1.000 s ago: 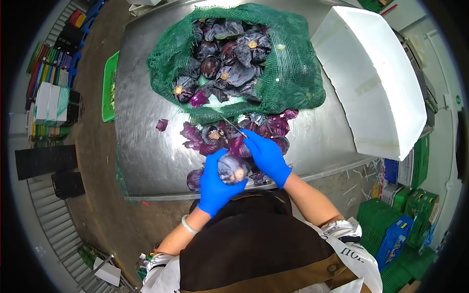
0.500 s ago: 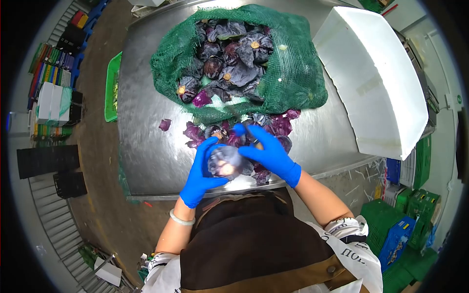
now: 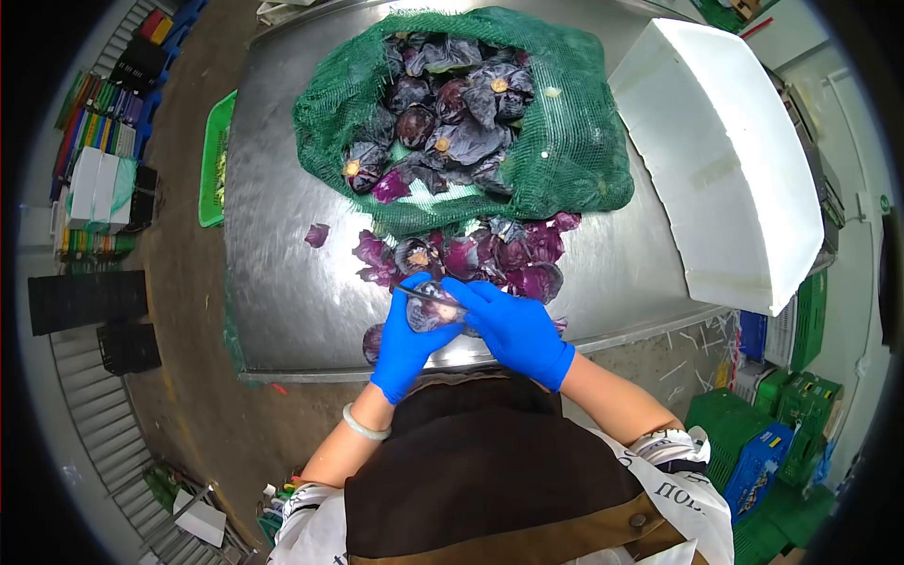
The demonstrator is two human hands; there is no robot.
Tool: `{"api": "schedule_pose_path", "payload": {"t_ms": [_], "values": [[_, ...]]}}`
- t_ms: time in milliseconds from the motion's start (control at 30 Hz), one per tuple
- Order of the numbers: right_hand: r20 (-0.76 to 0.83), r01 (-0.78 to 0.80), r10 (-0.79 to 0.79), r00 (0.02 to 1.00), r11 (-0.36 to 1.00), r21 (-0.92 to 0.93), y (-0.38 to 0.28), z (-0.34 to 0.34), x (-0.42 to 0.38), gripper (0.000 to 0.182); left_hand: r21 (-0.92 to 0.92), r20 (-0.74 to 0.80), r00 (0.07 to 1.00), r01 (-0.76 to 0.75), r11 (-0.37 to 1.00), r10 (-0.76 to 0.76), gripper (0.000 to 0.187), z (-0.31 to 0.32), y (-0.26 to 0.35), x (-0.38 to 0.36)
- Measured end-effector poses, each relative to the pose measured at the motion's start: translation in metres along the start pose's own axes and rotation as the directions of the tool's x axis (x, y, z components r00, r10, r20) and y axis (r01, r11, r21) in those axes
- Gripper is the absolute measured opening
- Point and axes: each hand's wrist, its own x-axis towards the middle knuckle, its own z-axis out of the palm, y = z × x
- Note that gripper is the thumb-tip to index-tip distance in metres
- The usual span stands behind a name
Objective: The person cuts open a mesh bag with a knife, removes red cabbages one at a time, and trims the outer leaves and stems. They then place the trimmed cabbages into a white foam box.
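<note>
Cupping a cabbage (image 3: 435, 313), left hand (image 3: 407, 344) kinda half-curled round it, right hand (image 3: 516, 331) wrapped round a knife (image 3: 426, 296), leaves (image 3: 544, 243) by the bag (image 3: 576, 141)

At centre, the right hand (image 3: 516, 335) hides the handle of a knife (image 3: 429, 297); the left hand (image 3: 407, 347) partly covers a cabbage (image 3: 430, 317); bottom edge crops the apron (image 3: 461, 471); lower right, print on a blue crate (image 3: 761, 463) is illegibly small.

The head camera faces forward and down, near the metal table (image 3: 271, 282).

the cabbage (image 3: 431, 314) is greyish purple, the netting (image 3: 579, 132) green.
</note>
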Motion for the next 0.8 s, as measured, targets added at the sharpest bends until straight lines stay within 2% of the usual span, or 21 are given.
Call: {"api": "schedule_pose_path", "payload": {"t_ms": [133,233,267,333,367,400,433,467,500,567,600,633,700,733,800], "values": [[-0.001,-0.040,0.040,0.999,0.999,-0.034,-0.004,0.004,0.003,0.044,0.085,-0.021,0.999,-0.033,0.996,0.035,0.071,0.005,0.001,-0.004],[-0.151,-0.100,0.115,0.982,0.990,0.103,0.016,0.011,0.011,0.036,0.182,0.009,0.991,-0.132,0.974,0.132,0.074,0.009,-0.001,-0.005],[-0.186,-0.067,0.099,0.978,0.983,0.171,0.018,0.014,0.010,0.033,0.181,0.007,0.996,-0.092,0.979,0.092,0.080,0.006,-0.006,-0.003],[-0.272,0.012,0.074,0.959,0.954,0.301,0.014,0.015,0.016,0.027,0.192,0.031,0.987,-0.162,0.968,0.159,0.086,0.000,-0.007,0.000],[-0.256,-0.048,0.130,0.958,0.952,0.303,0.014,0.011,0.018,0.026,0.199,0.052,0.980,-0.196,0.960,0.190,0.088,-0.001,-0.006,0.002],[-0.237,-0.110,0.186,0.954,0.947,0.303,0.013,0.005,0.020,0.025,-0.025,0.123,0.984,-0.126,0.992,0.128,0.093,0.004,0.010,-0.001],[-0.212,-0.171,0.241,0.947,0.938,0.302,0.014,0.000,0.022,0.024,0.004,0.205,0.972,-0.119,0.993,0.116,0.093,0.004,0.017,-0.004],[-0.201,-0.181,0.283,0.938,0.892,0.415,0.031,0.007,0.026,0.024,0.033,0.282,0.954,-0.117,0.993,0.103,0.094,-0.001,0.022,-0.006],[-0.158,-0.201,0.294,0.943,0.879,0.433,0.041,0.014,0.026,0.024,0.064,0.357,0.930,-0.121,0.991,0.090,0.094,-0.004,0.026,-0.007],[-0.079,-0.232,0.301,0.950,0.855,0.465,0.054,0.019,0.030,0.025,0.045,0.279,0.956,-0.108,0.993,0.091,0.100,-0.012,0.012,-0.002],[-0.034,-0.311,0.371,0.928,0.823,0.475,0.052,0.015,0.028,0.031,0.002,0.234,0.968,-0.092,0.996,0.089,0.100,-0.015,0.007,0.001],[-0.113,-0.258,0.381,0.918,0.788,0.559,0.053,0.017,0.027,0.034,-0.041,0.190,0.978,-0.077,0.996,0.084,0.100,-0.017,0.003,0.003],[-0.252,-0.130,0.411,0.876,0.704,0.698,0.057,0.022,0.025,0.040,0.060,0.147,0.976,-0.172,0.983,0.162,0.101,-0.019,0.003,0.004],[-0.062,-0.229,0.447,0.892,0.566,0.792,0.049,0.013,0.020,0.047,0.115,0.131,0.968,-0.231,0.966,0.216,0.102,-0.016,0.003,0.006],[0.300,-0.431,0.410,0.861,0.279,0.858,0.024,0.007,0.013,0.045,0.207,0.167,0.927,-0.365,0.908,0.335,0.106,-0.008,0.014,0.004]]}}
